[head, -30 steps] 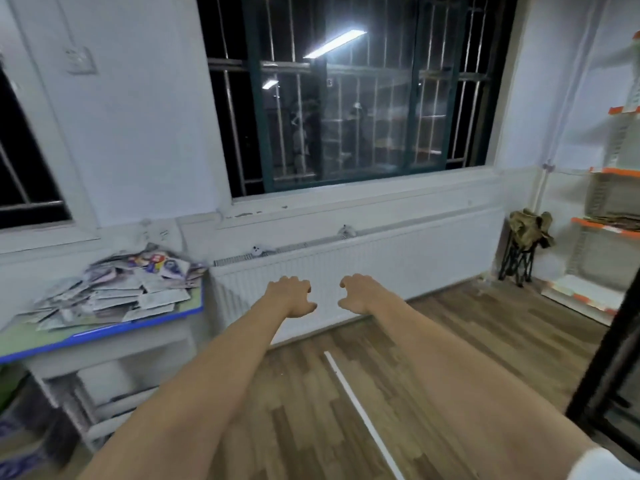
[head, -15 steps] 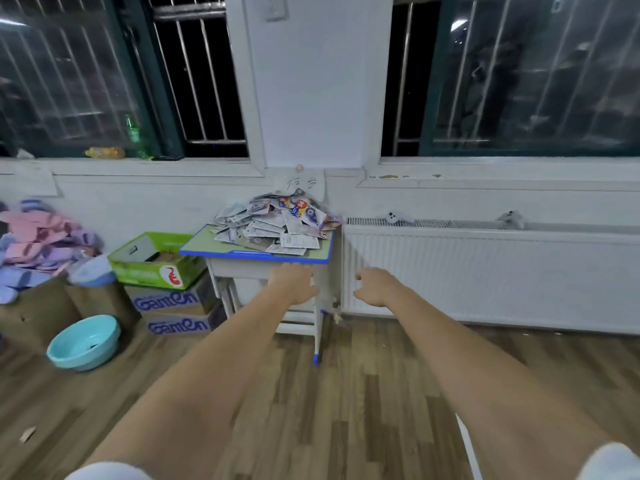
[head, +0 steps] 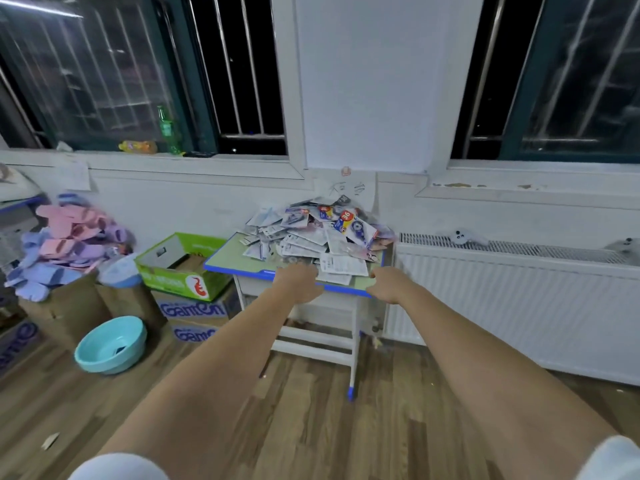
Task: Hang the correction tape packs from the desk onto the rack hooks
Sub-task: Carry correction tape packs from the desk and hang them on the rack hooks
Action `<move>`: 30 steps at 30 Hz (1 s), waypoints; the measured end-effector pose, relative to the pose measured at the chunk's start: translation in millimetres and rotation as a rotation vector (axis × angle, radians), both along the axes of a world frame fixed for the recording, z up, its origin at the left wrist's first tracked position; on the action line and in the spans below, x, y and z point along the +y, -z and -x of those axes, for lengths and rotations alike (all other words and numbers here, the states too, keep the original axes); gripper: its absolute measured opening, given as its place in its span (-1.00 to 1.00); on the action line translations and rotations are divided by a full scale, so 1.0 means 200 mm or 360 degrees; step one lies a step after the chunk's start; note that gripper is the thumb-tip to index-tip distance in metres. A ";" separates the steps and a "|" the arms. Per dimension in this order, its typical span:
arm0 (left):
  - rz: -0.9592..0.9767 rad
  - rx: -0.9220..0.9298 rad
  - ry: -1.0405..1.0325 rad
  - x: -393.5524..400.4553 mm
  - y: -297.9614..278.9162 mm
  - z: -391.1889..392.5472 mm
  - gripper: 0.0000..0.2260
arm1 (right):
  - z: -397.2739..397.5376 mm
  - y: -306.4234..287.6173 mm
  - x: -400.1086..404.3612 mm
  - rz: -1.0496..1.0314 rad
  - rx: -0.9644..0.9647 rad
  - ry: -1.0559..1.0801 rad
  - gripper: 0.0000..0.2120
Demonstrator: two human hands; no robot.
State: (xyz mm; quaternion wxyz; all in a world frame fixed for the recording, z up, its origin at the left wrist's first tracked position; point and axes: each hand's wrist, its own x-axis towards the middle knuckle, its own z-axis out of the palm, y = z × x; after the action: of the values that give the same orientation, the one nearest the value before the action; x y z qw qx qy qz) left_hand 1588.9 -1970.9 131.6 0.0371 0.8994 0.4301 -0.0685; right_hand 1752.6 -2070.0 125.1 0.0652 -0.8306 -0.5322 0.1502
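A heap of correction tape packs [head: 317, 237] lies on a small desk [head: 221, 259] with a green top and blue edge, standing against the wall below the window pillar. Both my arms stretch forward toward it. My left hand [head: 299, 282] hovers in front of the desk's near edge with loosely curled fingers and holds nothing. My right hand [head: 388, 284] hangs by the desk's right front corner, fingers also loosely curled and empty. No rack or hooks are in view.
A white radiator [head: 512, 299] runs along the wall right of the desk. Left of the desk stand a green box [head: 180, 271] on stacked cardboard boxes [head: 194, 311], a teal basin [head: 110, 344] on the wooden floor, and a bag of pastel slippers [head: 65, 244].
The view has swung left from the radiator and shelving to face the desk, and the desk has come closer. Both hands stay stretched forward and empty.
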 end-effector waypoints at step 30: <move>0.0397 -0.0512 -0.0871 2.04 0.46 -0.55 -0.59 | -1.17 0.48 1.95 0.0161 0.0051 0.0115 -0.69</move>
State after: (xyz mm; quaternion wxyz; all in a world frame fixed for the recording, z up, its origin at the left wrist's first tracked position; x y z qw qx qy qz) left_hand 1699.8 -1562.2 39.8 0.2313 0.7385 0.6324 0.0346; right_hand 1987.2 -1681.0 29.4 0.0371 -0.8490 -0.4925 0.1878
